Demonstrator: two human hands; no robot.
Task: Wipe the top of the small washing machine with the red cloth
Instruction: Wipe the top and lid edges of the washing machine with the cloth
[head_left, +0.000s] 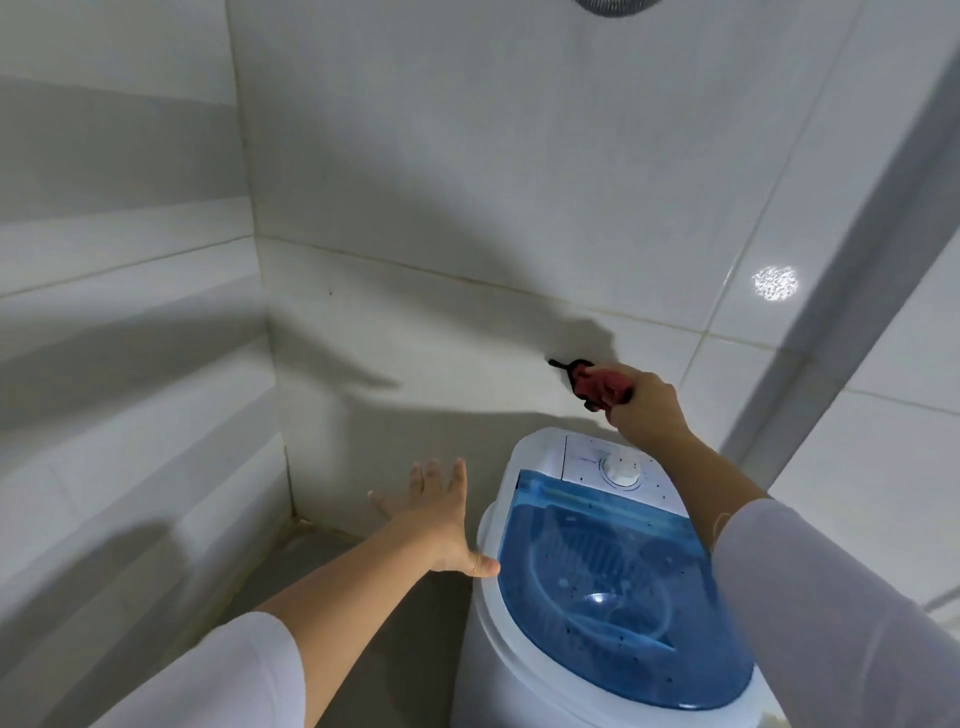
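The small washing machine (519, 613) is a white tub with a see-through blue lid (613, 587) and a white control panel with a round dial (619, 472) at its far end. My right hand (647, 405) is raised above the panel, near the tiled wall, and is closed on a bunched red cloth (602, 384). Something black (569, 366) shows at the cloth on the wall; what it is cannot be told. My left hand (441, 519) hangs open, fingers spread, just left of the machine's rim, holding nothing.
White tiled walls meet in a corner (280, 415) to the left behind the machine. A grey floor (332, 561) lies left of the tub. A pale vertical pipe or frame (831, 286) slants down the right wall.
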